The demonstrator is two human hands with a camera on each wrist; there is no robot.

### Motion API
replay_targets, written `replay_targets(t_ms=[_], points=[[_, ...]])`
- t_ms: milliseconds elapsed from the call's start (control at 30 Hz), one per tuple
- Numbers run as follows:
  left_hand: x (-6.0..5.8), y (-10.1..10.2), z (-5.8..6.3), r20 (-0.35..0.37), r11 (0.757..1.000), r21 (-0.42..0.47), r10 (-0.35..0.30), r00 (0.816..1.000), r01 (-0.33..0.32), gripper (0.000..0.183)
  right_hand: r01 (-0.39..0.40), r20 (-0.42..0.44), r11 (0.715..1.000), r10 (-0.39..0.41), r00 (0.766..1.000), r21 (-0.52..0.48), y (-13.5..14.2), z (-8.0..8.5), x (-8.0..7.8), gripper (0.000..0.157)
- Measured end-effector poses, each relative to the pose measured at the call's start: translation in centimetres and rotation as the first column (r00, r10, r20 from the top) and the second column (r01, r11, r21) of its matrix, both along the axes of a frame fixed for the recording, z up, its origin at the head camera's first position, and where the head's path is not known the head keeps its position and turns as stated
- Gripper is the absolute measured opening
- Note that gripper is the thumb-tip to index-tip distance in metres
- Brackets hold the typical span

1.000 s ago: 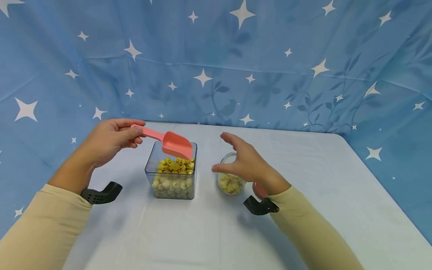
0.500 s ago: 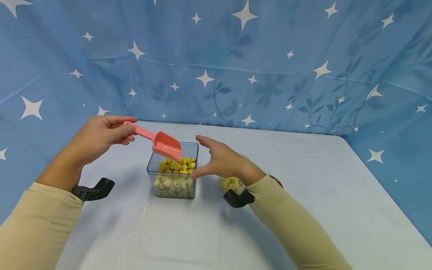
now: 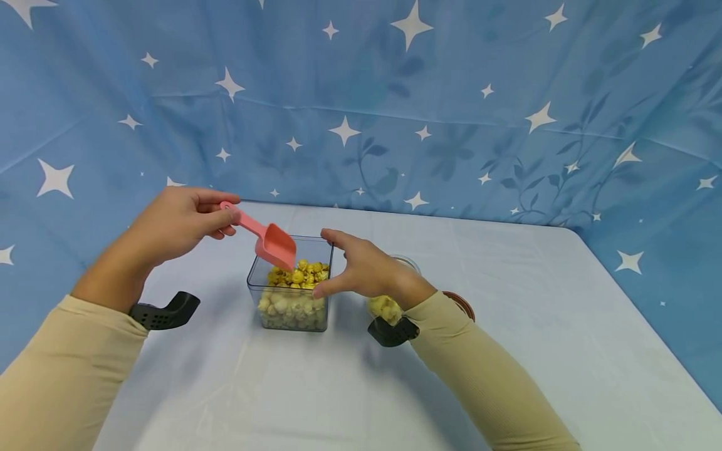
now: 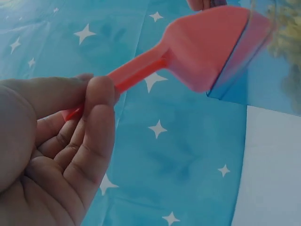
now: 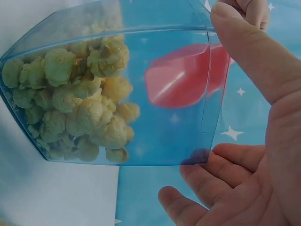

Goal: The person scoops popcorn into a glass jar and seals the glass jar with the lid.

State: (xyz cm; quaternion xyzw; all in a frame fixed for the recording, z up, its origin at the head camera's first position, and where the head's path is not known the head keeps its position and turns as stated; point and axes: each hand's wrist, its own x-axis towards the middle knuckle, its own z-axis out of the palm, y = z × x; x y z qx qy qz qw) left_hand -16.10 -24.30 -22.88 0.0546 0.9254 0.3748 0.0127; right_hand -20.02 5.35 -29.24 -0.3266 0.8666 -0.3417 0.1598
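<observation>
My left hand pinches the handle end of a pink scoop between thumb and fingers. The scoop's bowl tilts down inside the mouth of a clear square container, above the yellow popcorn. No popcorn shows in the scoop. At the container's right side, my right hand spans the rim, thumb at the front corner and fingers at the back one. In the right wrist view the thumb overlaps the rim, with fingertips at the opposite edge. The left wrist view shows the scoop's underside crossing the rim.
Partly hidden under my right wrist, a glass jar holding popcorn stands right of the container. A reddish round lid lies beyond it, mostly behind the sleeve. White cloth covers the table; a blue starry curtain hangs at the back.
My right hand has moved left from over the jar to the container's right side. The scoop has shifted slightly left and now dips lower into the container's mouth, tilted more steeply.
</observation>
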Motion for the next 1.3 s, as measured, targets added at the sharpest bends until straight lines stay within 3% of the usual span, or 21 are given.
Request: replay_targets(t_ms=[200, 367, 467, 800, 1300], points=[[0.2, 2.2, 0.8, -0.049, 0.993, -0.117, -0.034, 0.998, 0.028, 0.046, 0.0, 0.008, 1.0, 0.0, 1.0, -0.013, 0.0, 0.0, 0.1, 0.107], [0.3, 4.3, 1.3, -0.103, 0.966, -0.253, -0.084, 0.991, 0.055, 0.04, -0.001, 0.012, 1.0, 0.001, 1.0, -0.025, 0.0, 0.0, 0.1, 0.106], [0.2, 4.9, 1.4, -0.1, 0.957, -0.284, -0.091, 0.991, 0.059, 0.037, -0.002, 0.011, 1.0, 0.003, 1.0, -0.031, -0.1, -0.1, 0.0, 0.106], [-0.2, 5.0, 1.7, -0.075, 0.949, -0.304, -0.116, 0.99, 0.088, 0.038, 0.009, 0.013, 1.0, -0.009, 1.0, -0.028, 0.0, -0.2, 0.0, 0.107], [-0.4, 3.7, 1.2, -0.059, 0.968, -0.219, -0.139, 0.989, 0.123, 0.035, 0.006, 0.024, 0.999, -0.005, 1.0, -0.049, 0.1, -0.2, 0.1, 0.106]])
